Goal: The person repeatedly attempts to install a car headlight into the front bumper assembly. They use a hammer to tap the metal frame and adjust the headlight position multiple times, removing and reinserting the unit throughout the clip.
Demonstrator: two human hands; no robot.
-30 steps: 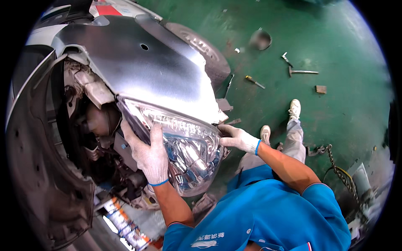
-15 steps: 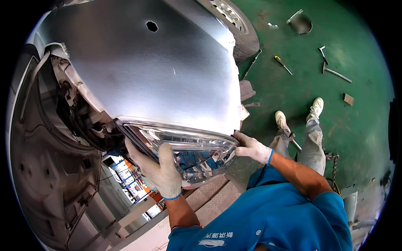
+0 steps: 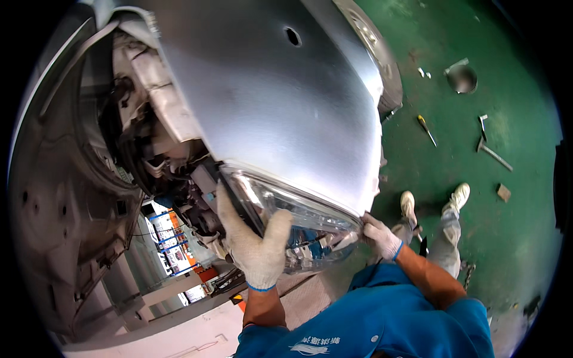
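A clear car headlight (image 3: 319, 222) sits at the front edge of a silver-grey fender (image 3: 268, 101). My left hand (image 3: 256, 247), in a white knitted glove, grips its inner end. The thumb presses on the lens while the fingers reach along the dark side edge, partly hidden behind it. At the headlight's pointed outer corner, my gloved right hand (image 3: 382, 237) is closed on the tip, close against the fender's lower corner. The headlight's back is out of sight.
Left of the fender lies the open engine bay (image 3: 173, 155), beside the raised hood (image 3: 65, 209). On the green floor are a yellow-handled screwdriver (image 3: 427, 131), a hammer (image 3: 495, 155), a small block (image 3: 504, 192) and a round pan-like object (image 3: 462, 79). A wheel (image 3: 382, 53) stands beyond the fender.
My view has swung, so the car and headlight appear farther right and more of the engine bay shows. Both hands keep their hold on the headlight.
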